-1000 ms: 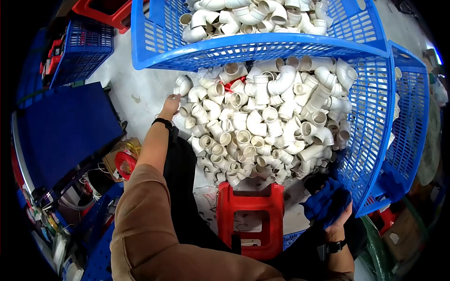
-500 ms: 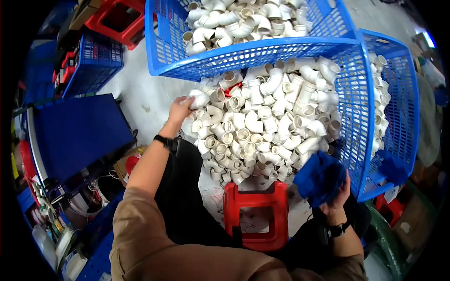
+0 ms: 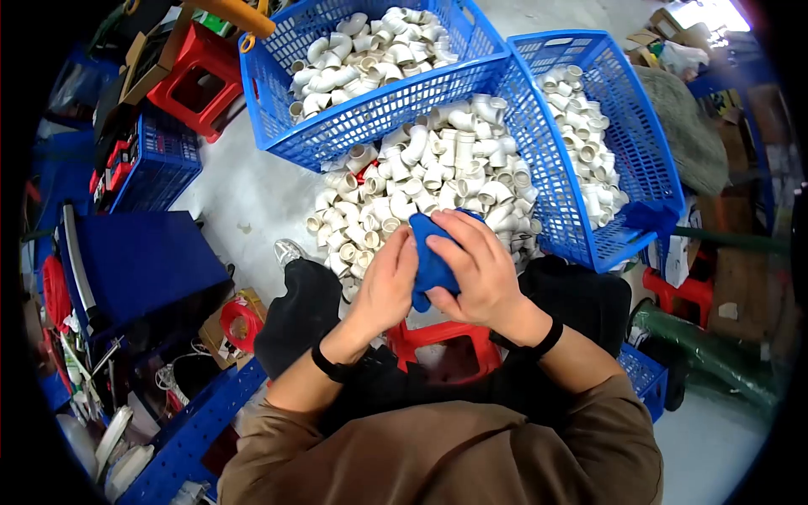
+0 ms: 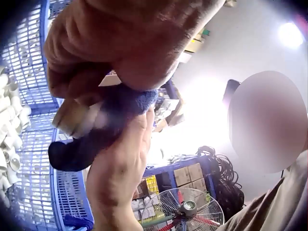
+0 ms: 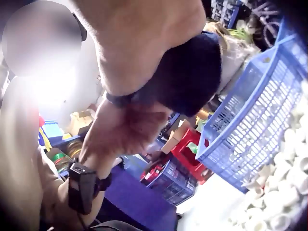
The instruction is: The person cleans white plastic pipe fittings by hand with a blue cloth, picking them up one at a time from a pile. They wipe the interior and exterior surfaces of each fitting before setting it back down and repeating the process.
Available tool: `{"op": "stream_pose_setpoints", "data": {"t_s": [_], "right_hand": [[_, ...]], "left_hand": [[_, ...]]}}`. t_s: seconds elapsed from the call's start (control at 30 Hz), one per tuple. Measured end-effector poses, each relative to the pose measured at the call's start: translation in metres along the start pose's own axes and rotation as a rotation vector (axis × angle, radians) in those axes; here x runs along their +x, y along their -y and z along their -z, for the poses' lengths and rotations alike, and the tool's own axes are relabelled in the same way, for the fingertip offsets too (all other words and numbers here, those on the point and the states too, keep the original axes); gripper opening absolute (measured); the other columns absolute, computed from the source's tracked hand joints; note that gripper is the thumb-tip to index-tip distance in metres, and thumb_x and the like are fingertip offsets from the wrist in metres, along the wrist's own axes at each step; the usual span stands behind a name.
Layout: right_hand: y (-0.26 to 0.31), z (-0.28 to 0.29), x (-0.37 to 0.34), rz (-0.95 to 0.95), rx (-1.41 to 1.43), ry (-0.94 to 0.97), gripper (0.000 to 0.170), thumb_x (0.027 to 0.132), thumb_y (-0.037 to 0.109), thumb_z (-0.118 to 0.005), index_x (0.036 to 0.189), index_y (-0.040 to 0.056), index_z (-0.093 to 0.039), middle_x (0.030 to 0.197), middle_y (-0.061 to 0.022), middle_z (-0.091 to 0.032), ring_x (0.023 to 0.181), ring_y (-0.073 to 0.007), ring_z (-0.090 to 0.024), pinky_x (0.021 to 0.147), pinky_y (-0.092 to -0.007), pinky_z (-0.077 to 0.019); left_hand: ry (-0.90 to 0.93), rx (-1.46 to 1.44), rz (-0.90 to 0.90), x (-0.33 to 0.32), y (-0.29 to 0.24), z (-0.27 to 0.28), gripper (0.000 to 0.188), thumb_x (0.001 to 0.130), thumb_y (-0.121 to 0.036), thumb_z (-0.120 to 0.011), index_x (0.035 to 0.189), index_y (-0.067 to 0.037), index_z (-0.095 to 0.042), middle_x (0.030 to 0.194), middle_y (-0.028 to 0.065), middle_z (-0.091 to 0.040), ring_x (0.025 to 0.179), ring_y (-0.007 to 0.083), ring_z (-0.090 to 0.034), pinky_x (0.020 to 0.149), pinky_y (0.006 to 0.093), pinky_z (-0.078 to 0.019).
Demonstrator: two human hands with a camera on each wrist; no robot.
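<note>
In front of the body, both hands meet around a bunched blue cloth (image 3: 433, 265). The right hand (image 3: 480, 271) grips the cloth with curled fingers. On the cloth's other side is the left hand (image 3: 385, 282), its fingers bent. The left wrist view shows a pale pipe fitting (image 4: 71, 117) under the left hand's (image 4: 115, 41) fingers, partly covered by the dark-looking cloth (image 4: 120, 106). Most of the fitting is hidden by hands and cloth. Beyond the hands lies a pile of white pipe fittings (image 3: 404, 181).
Blue crates (image 3: 383, 105) of white fittings stand behind and to the right (image 3: 581, 231) of the pile. A red stool (image 3: 484, 358) is below the hands. At left are a dark blue flat-topped unit (image 3: 143, 261) and another red stool (image 3: 168, 93).
The left hand has moved from the pile's left edge toward the body with a white fitting. The right hand has brought the cloth inward to it. The head view has shifted.
</note>
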State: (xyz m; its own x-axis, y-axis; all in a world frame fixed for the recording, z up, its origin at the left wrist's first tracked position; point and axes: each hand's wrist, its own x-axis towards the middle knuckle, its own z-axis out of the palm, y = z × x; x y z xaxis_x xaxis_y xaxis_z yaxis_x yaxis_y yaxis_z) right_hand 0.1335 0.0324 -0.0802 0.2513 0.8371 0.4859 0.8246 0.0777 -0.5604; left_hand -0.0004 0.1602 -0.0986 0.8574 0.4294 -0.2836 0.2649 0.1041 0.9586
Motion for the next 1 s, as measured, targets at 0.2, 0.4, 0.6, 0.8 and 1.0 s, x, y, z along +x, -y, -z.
{"op": "stream_pose_setpoints", "data": {"t_s": [0.2, 0.4, 0.6, 0.8, 1.0], "right_hand": [[0.012, -0.001, -0.001, -0.245, 0.116, -0.227, 0.025, 0.093, 0.015, -0.055, 0.108, -0.0031, -0.066, 0.115, -0.0209, -0.066, 0.101, -0.0405, -0.065, 0.089, -0.0427, -0.0526], [-0.001, -0.022, -0.008, -1.112, 0.709, -0.351, 0.038, 0.102, 0.031, -0.046, 0.116, 0.0006, -0.065, 0.096, -0.0103, -0.071, 0.082, -0.0166, -0.066, 0.077, -0.0313, -0.0514], [0.023, -0.021, -0.009, -1.237, 1.357, -0.531, 0.052, 0.103, 0.049, -0.04, 0.128, 0.0072, -0.058, 0.115, -0.0084, -0.068, 0.104, -0.0218, -0.067, 0.092, -0.0374, -0.0525], [0.051, -0.035, -0.014, -1.206, 0.734, -0.6, 0.049, 0.101, 0.04, -0.055, 0.129, 0.0005, -0.049, 0.095, -0.0079, -0.061, 0.079, -0.0135, -0.06, 0.074, -0.0291, -0.0504], [0.01, 0.01, -0.019, -1.382, 0.917, -0.28, 0.044, 0.098, 0.041, -0.058, 0.108, -0.0003, -0.068, 0.091, -0.0062, -0.07, 0.077, -0.0143, -0.067, 0.071, -0.0285, -0.0538]], "left_hand": [[-0.072, 0.113, -0.223, -0.011, -0.003, -0.023, 0.024, 0.103, -0.024, -0.047, 0.108, 0.0, -0.048, 0.067, 0.0161, -0.053, 0.061, 0.0279, -0.055, 0.06, 0.0393, -0.0438], [-0.134, 0.431, -0.728, 0.002, 0.031, -0.016, 0.053, 0.089, -0.034, -0.068, 0.12, 0.004, -0.049, 0.089, 0.0237, -0.065, 0.075, 0.0424, -0.067, 0.067, 0.0448, -0.0552], [-0.256, 0.344, -0.746, 0.009, 0.052, -0.037, 0.055, 0.087, -0.029, -0.071, 0.124, 0.002, -0.046, 0.091, 0.0254, -0.065, 0.078, 0.0438, -0.066, 0.066, 0.0478, -0.0525], [-0.13, 0.331, -0.358, 0.002, 0.039, -0.043, 0.047, 0.089, -0.022, -0.069, 0.122, 0.001, -0.044, 0.076, 0.0235, -0.062, 0.067, 0.0437, -0.063, 0.058, 0.05, -0.0475], [-0.026, 0.379, -0.742, 0.001, 0.054, -0.032, 0.05, 0.096, -0.032, -0.061, 0.126, 0.002, -0.042, 0.073, 0.0197, -0.061, 0.063, 0.0366, -0.063, 0.057, 0.0416, -0.0477]]}}
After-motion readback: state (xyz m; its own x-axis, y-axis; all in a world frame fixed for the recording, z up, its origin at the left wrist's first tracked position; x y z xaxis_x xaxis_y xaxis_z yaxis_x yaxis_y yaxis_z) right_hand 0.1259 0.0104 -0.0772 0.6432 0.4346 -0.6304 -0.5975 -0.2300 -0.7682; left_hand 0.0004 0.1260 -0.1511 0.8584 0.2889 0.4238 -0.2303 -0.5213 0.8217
